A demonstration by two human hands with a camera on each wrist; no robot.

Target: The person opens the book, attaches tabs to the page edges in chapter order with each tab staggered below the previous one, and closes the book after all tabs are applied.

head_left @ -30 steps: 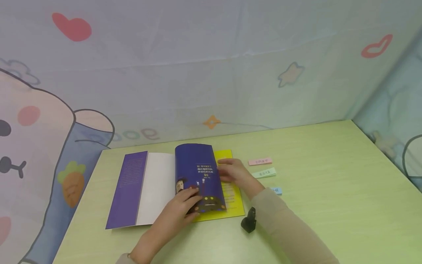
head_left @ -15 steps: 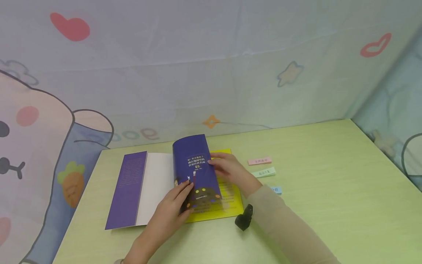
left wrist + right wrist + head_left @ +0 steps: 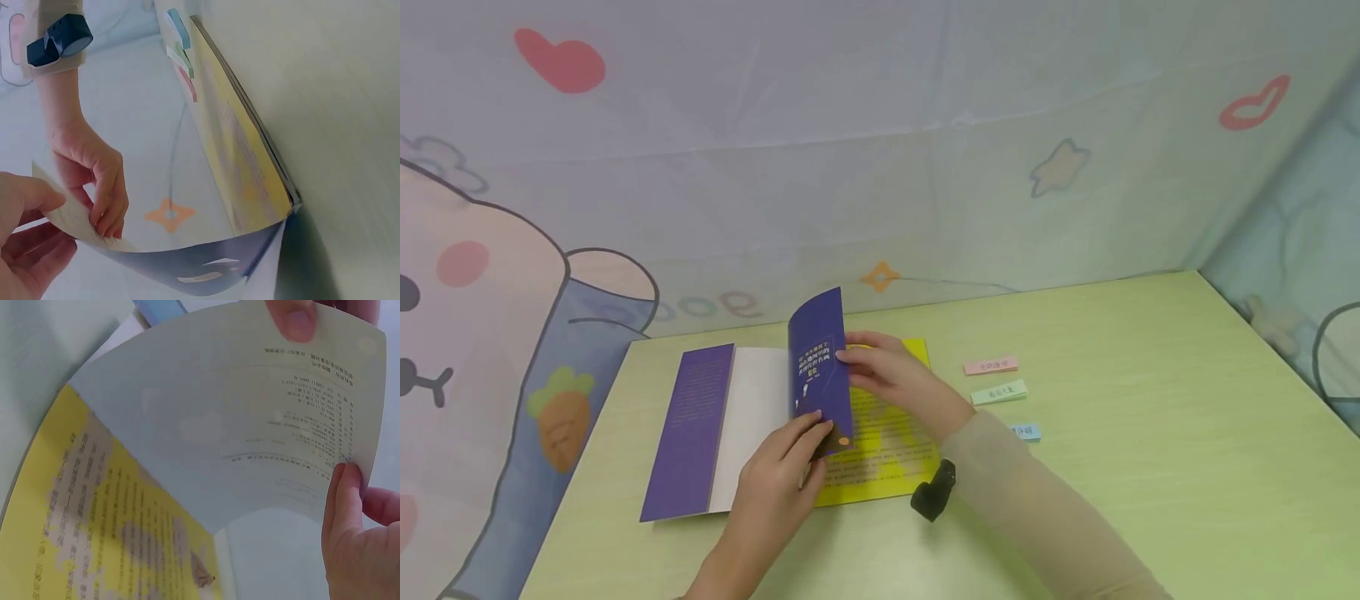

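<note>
An open book (image 3: 760, 417) lies on the light green table (image 3: 1150, 433). One purple page (image 3: 817, 367) stands nearly upright over the spine, curled (image 3: 169, 262). My left hand (image 3: 814, 433) pinches its lower corner, with the thumb (image 3: 34, 195) on top. At the page's outer edge my right hand (image 3: 848, 357) holds on with curled fingers (image 3: 103, 209). The page's back is pale with small print (image 3: 250, 425). A yellow printed page (image 3: 887, 450) lies uncovered on the right.
Pink (image 3: 991, 366), green (image 3: 998, 392) and blue (image 3: 1025, 431) paper strips lie right of the book. A black wrist camera (image 3: 934, 492) hangs under my right sleeve. The purple cover flap (image 3: 688, 429) lies flat on the left. Printed fabric walls (image 3: 880, 167) close the table's back and sides.
The purple page has risen from lying over the yellow page to almost upright, swinging left. Both hands moved left with it, and more of the yellow page shows.
</note>
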